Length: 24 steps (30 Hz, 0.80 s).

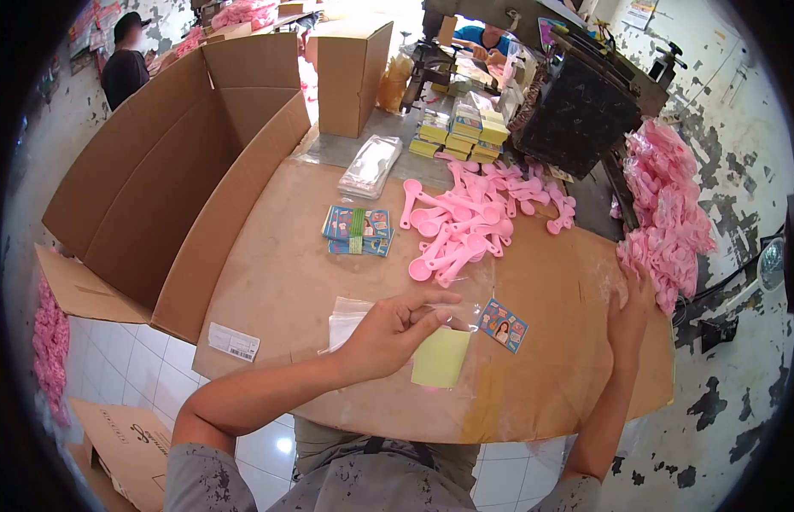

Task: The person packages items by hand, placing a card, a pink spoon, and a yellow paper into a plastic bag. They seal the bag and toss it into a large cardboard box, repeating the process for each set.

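My left hand (395,331) is at the middle front of the cardboard-covered table, thumb and index finger closed on a clear plastic bag (467,312). Just below its fingertips lies a yellow-green card (440,358), and white-looking bags (347,321) stick out behind the wrist. A blue printed card (503,326) rests to the right of the fingers. My right hand (633,305) reaches to the table's right edge, fingers stretched out against a heap of bagged pink scoops (668,205). Loose pink scoops (457,224) are piled ahead of the left hand.
Banded blue cards (356,229) and a stack of clear bags (370,167) lie left of the scoops. Several card stacks (462,128) stand behind, near a dark machine (576,107). A large open carton (230,230) flanks the left side. Two people are farther back.
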Tool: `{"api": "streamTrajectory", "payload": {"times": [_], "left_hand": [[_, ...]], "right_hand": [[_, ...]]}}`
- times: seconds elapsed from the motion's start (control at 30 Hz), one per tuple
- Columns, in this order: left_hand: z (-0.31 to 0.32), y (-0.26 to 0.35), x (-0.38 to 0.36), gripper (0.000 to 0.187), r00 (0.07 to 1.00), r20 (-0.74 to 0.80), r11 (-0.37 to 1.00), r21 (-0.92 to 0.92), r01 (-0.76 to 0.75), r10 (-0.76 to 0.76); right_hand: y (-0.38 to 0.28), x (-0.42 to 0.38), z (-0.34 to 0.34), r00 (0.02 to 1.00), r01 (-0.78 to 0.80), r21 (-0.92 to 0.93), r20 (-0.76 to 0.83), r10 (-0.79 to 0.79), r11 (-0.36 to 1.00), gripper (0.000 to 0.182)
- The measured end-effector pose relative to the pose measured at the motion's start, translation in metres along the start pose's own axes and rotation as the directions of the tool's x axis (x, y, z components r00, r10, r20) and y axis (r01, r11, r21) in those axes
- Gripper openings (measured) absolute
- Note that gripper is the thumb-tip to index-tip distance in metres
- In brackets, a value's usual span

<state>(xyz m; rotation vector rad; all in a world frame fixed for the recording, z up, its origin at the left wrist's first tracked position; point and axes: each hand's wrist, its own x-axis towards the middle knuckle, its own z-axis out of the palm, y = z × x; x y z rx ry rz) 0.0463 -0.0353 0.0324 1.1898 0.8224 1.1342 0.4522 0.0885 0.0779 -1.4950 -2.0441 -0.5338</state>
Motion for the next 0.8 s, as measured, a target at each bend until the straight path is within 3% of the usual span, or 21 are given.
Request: {"api": "streamTrajectory", "payload": {"times": [0.03,0.1,0.17,0.23,0.33,0.43,0.53,0.8], "left_hand": [[0.001,0.0,0.001,0.033,1.0,-0.012,1.0,-0.004,0.014,-0.015],[0.002,-0.002,0.002,0.029,1.0,-0.03,1.0,-0.009,0.008,-0.008],[0.004,-0.009,0.001,0.026,0.999,-0.047,1.0,-0.016,-0.026,0.026],[0.006,-0.008,-0.001,0.023,0.998,-0.06,1.0,0.015,-0.025,0.026],[0.002,-0.006,-0.001,0.02,0.991,-0.095,0.993,0.079,-0.083,0.091],[-0.005,-0.001,0.001,0.02,0.98,-0.148,0.988,0.097,-0.12,0.133],[-0.006,0.008,0.002,0.021,0.976,-0.188,0.993,0.041,-0.107,0.113],[-0.021,-0.004,0.008,0.022,0.939,-0.305,0.983,-0.035,-0.179,0.16]], "right_hand": [[-0.031,0.007,-0.011,1.0,-0.004,0.157,0.009,0.003,0.988,0.043],[-0.089,0.008,-0.027,0.979,-0.038,0.474,0.195,-0.063,0.879,0.038],[-0.131,-0.002,-0.022,0.872,-0.254,0.792,0.436,-0.224,0.555,0.037],[-0.174,-0.012,-0.018,0.837,-0.258,0.878,0.412,-0.361,0.404,0.037],[-0.198,-0.023,0.0,0.761,-0.49,0.854,0.516,-0.394,0.174,0.038],[-0.199,-0.021,0.006,0.722,-0.503,0.853,0.505,-0.473,0.142,0.035],[-0.192,-0.022,0.011,0.755,-0.466,0.871,0.483,-0.444,0.154,0.03],[-0.177,-0.029,0.027,0.721,-0.484,0.87,0.459,-0.519,0.096,0.021]]}}
